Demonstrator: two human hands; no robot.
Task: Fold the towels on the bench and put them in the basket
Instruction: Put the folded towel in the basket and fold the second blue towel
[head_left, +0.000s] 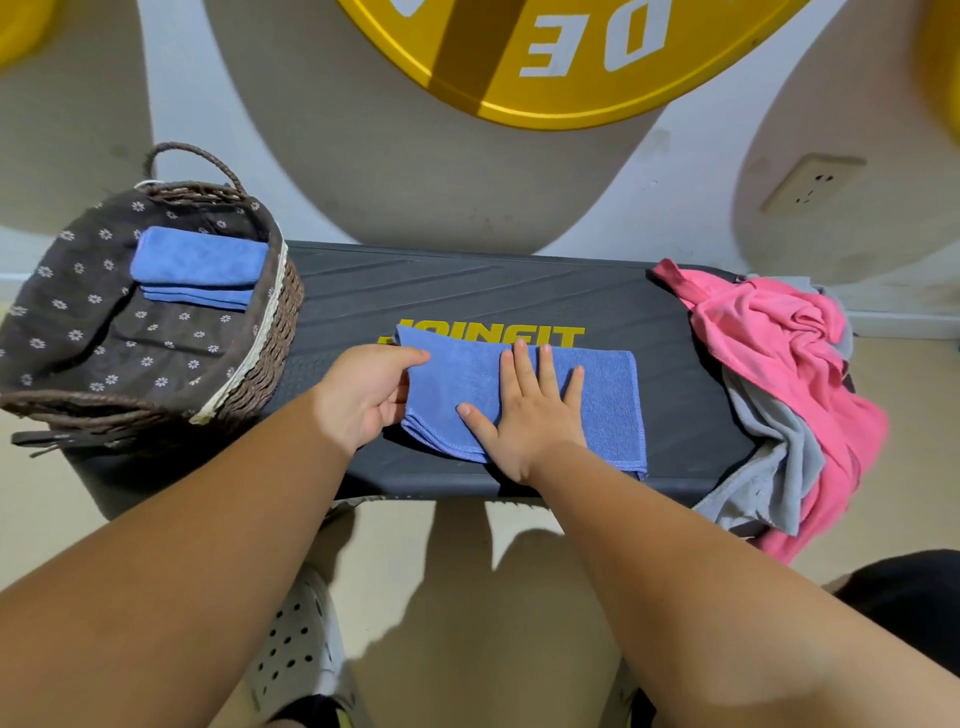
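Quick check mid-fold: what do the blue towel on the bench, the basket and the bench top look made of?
The blue towel: soft, matte, fuzzy cloth with a stitched hem, probably microfibre. The basket: brown woven strands, wicker or twisted rope, with a flowered cloth liner. The bench: dark, matte, grooved moulded top, likely rubber or plastic.
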